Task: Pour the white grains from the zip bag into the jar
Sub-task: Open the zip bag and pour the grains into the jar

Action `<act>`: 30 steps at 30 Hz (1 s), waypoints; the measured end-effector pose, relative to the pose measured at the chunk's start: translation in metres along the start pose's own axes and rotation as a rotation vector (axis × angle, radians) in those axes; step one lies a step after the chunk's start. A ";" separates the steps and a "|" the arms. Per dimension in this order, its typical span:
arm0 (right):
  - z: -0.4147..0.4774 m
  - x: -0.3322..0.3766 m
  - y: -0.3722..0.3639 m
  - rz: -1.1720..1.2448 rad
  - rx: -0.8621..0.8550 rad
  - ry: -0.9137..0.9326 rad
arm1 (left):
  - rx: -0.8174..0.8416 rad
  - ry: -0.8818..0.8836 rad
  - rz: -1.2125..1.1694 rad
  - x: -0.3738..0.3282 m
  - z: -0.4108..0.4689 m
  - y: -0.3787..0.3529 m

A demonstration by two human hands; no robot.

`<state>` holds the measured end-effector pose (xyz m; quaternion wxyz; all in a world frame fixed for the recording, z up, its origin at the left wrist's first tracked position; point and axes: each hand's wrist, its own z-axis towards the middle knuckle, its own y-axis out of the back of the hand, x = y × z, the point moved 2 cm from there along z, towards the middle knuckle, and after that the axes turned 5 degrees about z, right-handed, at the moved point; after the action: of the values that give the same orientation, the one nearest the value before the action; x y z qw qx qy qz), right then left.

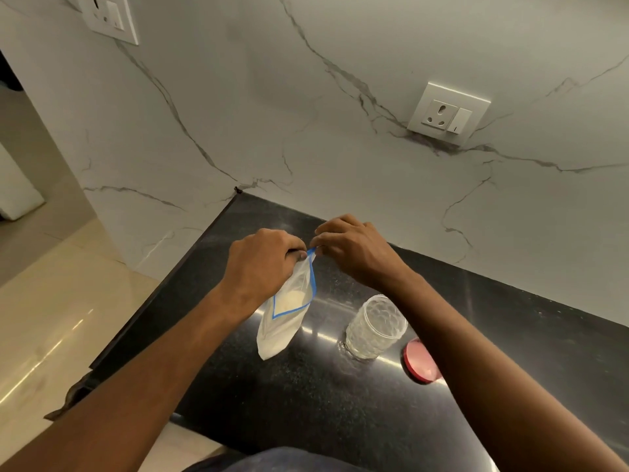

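Observation:
A small clear zip bag (pixel 286 315) with a blue border hangs upright over the black counter (pixel 306 403), white grains settled in its lower half. My left hand (pixel 262 264) grips the bag's top from the left. My right hand (pixel 354 248) pinches the blue zip edge at the top right corner. An open, empty textured glass jar (pixel 376 327) stands on the counter just right of the bag, below my right wrist. Its pink lid (pixel 420 361) lies flat to the jar's right, partly hidden by my right forearm.
A marble wall rises behind the counter with a white socket plate (pixel 449 112) at the right and another (pixel 109 15) at the top left. The counter's left edge (pixel 163 294) drops to a beige tiled floor (pixel 51 318).

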<state>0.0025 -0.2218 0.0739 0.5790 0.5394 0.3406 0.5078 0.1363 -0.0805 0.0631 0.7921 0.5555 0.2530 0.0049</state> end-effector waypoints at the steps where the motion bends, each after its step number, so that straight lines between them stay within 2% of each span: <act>1: 0.000 -0.002 -0.002 0.067 0.001 -0.038 | -0.008 0.000 -0.002 0.000 0.000 0.000; 7: -0.013 -0.007 -0.022 0.574 -0.020 -0.264 | 0.069 0.007 -0.015 0.008 0.005 -0.005; 12: -0.027 -0.027 -0.024 0.795 -0.128 -0.341 | 0.050 -0.072 -0.057 -0.015 0.024 0.001; 16: -0.039 -0.032 -0.016 0.961 -0.126 -0.295 | 0.023 -0.062 -0.188 -0.024 0.026 0.020; 19: -0.043 -0.029 0.009 1.078 -0.257 -0.264 | -0.056 -0.111 -0.248 -0.037 0.036 0.050; 23: -0.057 -0.035 0.063 1.094 -0.443 -0.233 | -0.267 -0.249 -0.181 -0.080 0.055 0.094; 27: -0.076 -0.036 0.119 1.039 -0.604 -0.198 | -0.213 -0.346 -0.258 -0.123 0.070 0.113; 30: -0.093 -0.040 0.145 0.901 -0.706 -0.246 | -0.134 -0.307 -0.398 -0.151 0.074 0.101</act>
<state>-0.1269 -0.2479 0.1908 0.4857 0.4604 -0.1819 0.7205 0.0622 -0.1504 0.2309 0.8417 0.4351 0.2334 -0.2184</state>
